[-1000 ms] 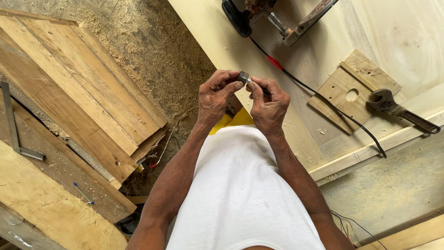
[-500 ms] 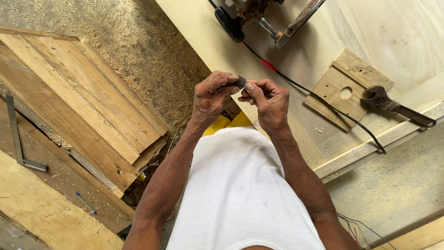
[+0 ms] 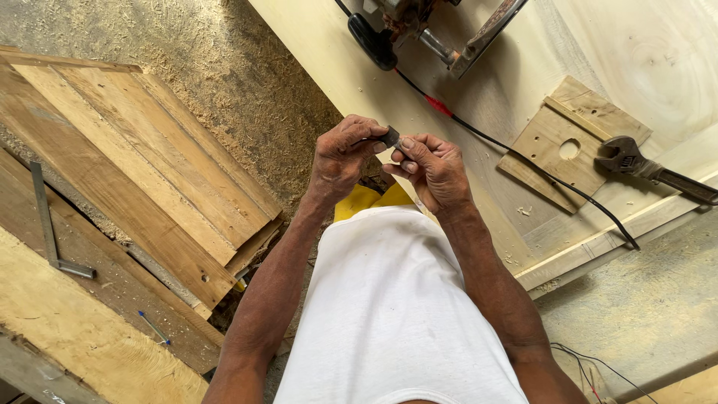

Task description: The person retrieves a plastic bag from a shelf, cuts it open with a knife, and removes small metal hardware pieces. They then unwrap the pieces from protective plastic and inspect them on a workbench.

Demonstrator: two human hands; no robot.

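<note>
- Dark metal: a small dark part (image 3: 390,136) is held in front of the person's chest, above the edge of the pale plywood sheet (image 3: 479,97) and the sawdust-covered floor (image 3: 247,90).
- Left hand (image 3: 340,157): fingers curled, thumb and fingertips pinching the small dark part from the left side.
- Right hand (image 3: 432,168): fingers bent toward the same part, fingertips touching or just beside its right end; whether this hand carries any of the load cannot be told.
- Surroundings: a power tool (image 3: 419,30) lies at the top of the sheet, its black cord (image 3: 523,161) running across the sheet past a small wooden block with a round hole (image 3: 572,138). An adjustable wrench (image 3: 643,168) rests just beside that block. Stacked planks (image 3: 142,172) and a metal square (image 3: 48,224) lie to the person's left; a blue pencil-like item (image 3: 153,327) lies on a board near them.
- Risk, loss of part: the grip is by fingertips only, so a slip would likely drop the part into the sawdust, where a small dark item would be hard to find.
- Risk, pinch or cut: if the part has a sharp edge, pressure from both hands could nick a fingertip.
- Risk, cord: the cord lies near the person's right forearm and could snag on a sudden movement.
</note>
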